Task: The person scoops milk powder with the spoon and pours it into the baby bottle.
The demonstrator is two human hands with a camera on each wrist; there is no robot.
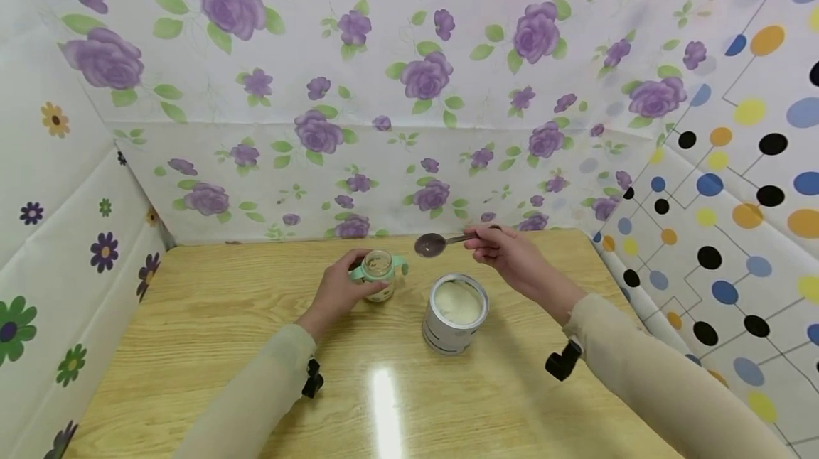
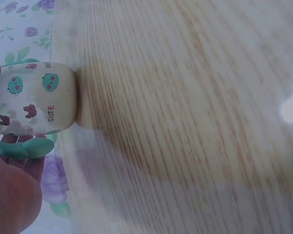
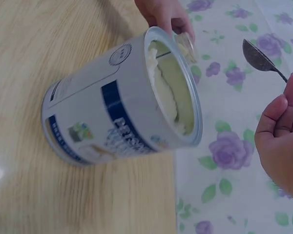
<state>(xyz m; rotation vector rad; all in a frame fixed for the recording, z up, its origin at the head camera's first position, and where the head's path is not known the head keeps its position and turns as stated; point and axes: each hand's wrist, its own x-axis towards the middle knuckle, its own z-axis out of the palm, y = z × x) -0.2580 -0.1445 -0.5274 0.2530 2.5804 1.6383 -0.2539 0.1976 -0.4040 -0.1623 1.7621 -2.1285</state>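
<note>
My left hand (image 1: 341,285) grips a small clear baby bottle (image 1: 379,266) with green handles, thumb on the near side. In the left wrist view the bottle (image 2: 36,100) carries "CUTE" lettering and little green and brown prints; pale contents fill it. My right hand (image 1: 505,256) pinches the handle of a dark metal spoon (image 1: 430,245), raised above the table between bottle and can. A few specks of powder cling to the bowl of the spoon (image 3: 256,56). Below it an open can (image 1: 453,335) holds cream-coloured powder (image 3: 165,92), whose surface is uneven.
The wooden table (image 1: 211,331) meets a flower-printed cloth wall (image 1: 384,160) at the back. Patterned sheets with daisies (image 1: 64,267) and coloured dots (image 1: 723,231) stand at the left and right. A bright light reflection lies on the tabletop in front.
</note>
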